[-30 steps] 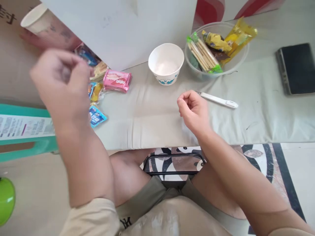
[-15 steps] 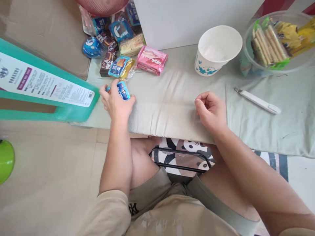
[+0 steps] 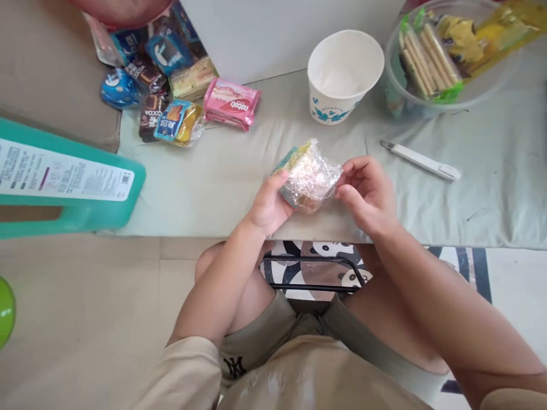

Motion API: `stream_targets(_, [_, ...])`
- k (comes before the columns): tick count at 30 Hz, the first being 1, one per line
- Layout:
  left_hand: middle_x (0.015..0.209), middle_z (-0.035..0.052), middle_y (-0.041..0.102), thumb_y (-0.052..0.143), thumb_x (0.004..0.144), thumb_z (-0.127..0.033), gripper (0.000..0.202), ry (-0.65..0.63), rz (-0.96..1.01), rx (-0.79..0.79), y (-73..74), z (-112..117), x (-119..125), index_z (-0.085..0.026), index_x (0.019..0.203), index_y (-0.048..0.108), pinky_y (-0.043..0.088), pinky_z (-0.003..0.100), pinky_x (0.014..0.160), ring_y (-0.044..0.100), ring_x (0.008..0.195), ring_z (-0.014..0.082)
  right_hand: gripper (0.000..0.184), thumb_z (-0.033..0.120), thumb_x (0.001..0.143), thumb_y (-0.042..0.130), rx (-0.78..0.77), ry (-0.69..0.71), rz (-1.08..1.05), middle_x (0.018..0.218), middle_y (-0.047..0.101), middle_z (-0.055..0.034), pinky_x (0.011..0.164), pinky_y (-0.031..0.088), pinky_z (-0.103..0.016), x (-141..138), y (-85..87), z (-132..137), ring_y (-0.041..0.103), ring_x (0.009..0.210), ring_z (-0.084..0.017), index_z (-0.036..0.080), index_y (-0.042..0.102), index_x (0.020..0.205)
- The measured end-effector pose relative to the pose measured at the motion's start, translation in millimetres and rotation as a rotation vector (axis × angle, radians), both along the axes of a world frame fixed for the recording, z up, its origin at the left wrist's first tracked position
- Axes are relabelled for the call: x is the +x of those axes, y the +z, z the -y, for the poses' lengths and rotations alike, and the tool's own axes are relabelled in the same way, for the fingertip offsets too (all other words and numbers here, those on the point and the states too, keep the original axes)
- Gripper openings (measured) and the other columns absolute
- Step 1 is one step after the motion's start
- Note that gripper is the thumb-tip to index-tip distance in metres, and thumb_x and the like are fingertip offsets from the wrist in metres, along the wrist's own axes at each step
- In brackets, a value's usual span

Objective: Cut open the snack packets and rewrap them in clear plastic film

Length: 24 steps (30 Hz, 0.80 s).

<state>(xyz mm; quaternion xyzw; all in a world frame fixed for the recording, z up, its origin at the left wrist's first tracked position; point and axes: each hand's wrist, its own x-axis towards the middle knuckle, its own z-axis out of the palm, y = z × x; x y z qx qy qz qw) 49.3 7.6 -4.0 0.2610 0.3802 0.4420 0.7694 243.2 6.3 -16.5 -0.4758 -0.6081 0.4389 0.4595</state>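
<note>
A snack packet [image 3: 308, 176] in crinkled clear wrap, with blue and yellow at its left side, is held above the front of the cloth-covered table [image 3: 222, 193]. My left hand [image 3: 272, 204] is closed around its left end, thumb on top. At the packet's right edge, my right hand [image 3: 368, 193] pinches the clear film between thumb and fingertips. Farther off stands a white paper cup [image 3: 331, 102] with blue leaf prints, its mouth up. A white box cutter [image 3: 421, 160] lies to the right of my right hand.
Several wrapped snacks, among them a pink nabati packet [image 3: 231, 103] and a blue packet [image 3: 171, 121], lie at the back left. A clear tub [image 3: 395, 91] of wafers is at the back right. A green plastic object [image 3: 128, 210] with a label juts in from the left.
My left hand has brought the packet from beside the snack pile to the middle, in front of me. My right hand now grips its wrap. The view has shifted slightly.
</note>
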Motion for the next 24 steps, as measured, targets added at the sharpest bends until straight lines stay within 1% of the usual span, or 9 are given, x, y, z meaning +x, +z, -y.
stream_targets(2, [0.111,0.0073,0.076,0.083,0.069,-0.066,0.068,-0.053,-0.030,0.003,-5.2,-7.0,17.4,-0.022,0.119,0.065,0.062,0.044,0.093,0.071,0.118,0.0339,0.019,0.034,0.088,0.071,-0.017,-0.076,0.025,0.076,0.059,0.0024,0.057,0.045,-0.030,10.0,0.5,1.7,0.056,0.064,-0.013,0.026,0.056,0.096])
stream_targets(5, [0.102,0.0042,0.076,0.090,0.066,-0.058,0.061,-0.067,-0.119,0.090,-12.7,-13.4,38.6,-0.022,0.110,0.067,0.061,0.038,0.087,0.073,0.105,0.0277,0.019,0.026,0.083,0.071,-0.044,-0.152,0.092,0.076,0.059,0.0028,0.056,0.043,-0.029,24.9,3.8,1.9,0.054,0.062,-0.012,0.026,0.054,0.092])
stream_targets(8, [0.100,0.0041,0.075,0.093,0.065,-0.056,0.059,-0.062,-0.196,0.206,-20.3,-19.0,54.2,-0.021,0.105,0.068,0.060,0.035,0.086,0.072,0.097,0.0229,0.021,0.025,0.080,0.073,-0.037,-0.122,0.204,0.077,0.063,0.0014,0.057,0.044,-0.031,39.4,12.0,2.9,0.055,0.060,-0.013,0.026,0.054,0.090])
stream_targets(11, [0.103,0.0047,0.074,0.095,0.063,-0.054,0.060,0.020,-0.268,0.274,-27.6,-23.9,63.2,-0.021,0.105,0.067,0.059,0.034,0.086,0.071,0.094,0.0209,0.019,0.028,0.081,0.072,0.000,-0.125,0.341,0.077,0.065,-0.0014,0.063,0.049,-0.035,55.8,19.6,2.6,0.059,0.065,-0.017,0.025,0.057,0.092])
stream_targets(14, [0.105,0.0049,0.073,0.095,0.064,-0.055,0.061,0.081,-0.282,0.279,-32.0,-28.1,64.5,-0.023,0.107,0.066,0.060,0.034,0.087,0.072,0.097,0.0217,0.019,0.025,0.083,0.065,0.058,-0.317,0.477,0.089,0.070,-0.0067,0.082,0.052,-0.044,77.8,17.3,-3.5,0.065,0.086,-0.025,0.025,0.058,0.101])
stream_targets(17, [0.100,0.0039,0.072,0.095,0.064,-0.057,0.059,0.078,-0.266,0.257,-32.1,-31.8,60.4,-0.024,0.104,0.067,0.060,0.033,0.082,0.073,0.093,0.0212,0.025,0.023,0.085,0.065,0.070,-0.512,0.755,0.109,0.071,-0.0131,0.094,0.048,-0.052,100.9,3.5,-12.3,0.062,0.107,-0.033,0.025,0.061,0.110])
stream_targets(19, [0.100,0.0041,0.072,0.094,0.064,-0.057,0.058,0.092,-0.269,0.246,-30.8,-33.8,56.5,-0.024,0.103,0.067,0.060,0.032,0.078,0.073,0.091,0.0214,0.025,0.025,0.084,0.067,0.057,-0.536,0.881,0.116,0.070,-0.0152,0.093,0.047,-0.054,111.7,-7.6,-16.0,0.059,0.113,-0.037,0.025,0.065,0.109])
stream_targets(21, [0.101,0.0047,0.071,0.094,0.064,-0.058,0.058,0.123,-0.284,0.256,-29.5,-35.6,52.2,-0.025,0.103,0.067,0.060,0.031,0.076,0.073,0.093,0.0224,0.018,0.028,0.085,0.068,0.042,-0.537,0.926,0.117,0.070,-0.0152,0.091,0.046,-0.054,115.8,-15.1,-16.8,0.058,0.114,-0.039,0.025,0.068,0.102])
stream_targets(24, [0.103,0.0046,0.072,0.093,0.063,-0.059,0.059,0.184,-0.295,0.281,-28.3,-37.5,44.8,-0.026,0.104,0.066,0.059,0.030,0.074,0.073,0.096,0.0234,0.012,0.032,0.089,0.064,0.052,-0.512,0.889,0.111,0.072,-0.0152,0.092,0.044,-0.054,107.6,-13.6,-12.4,0.060,0.110,-0.037,0.024,0.069,0.096])
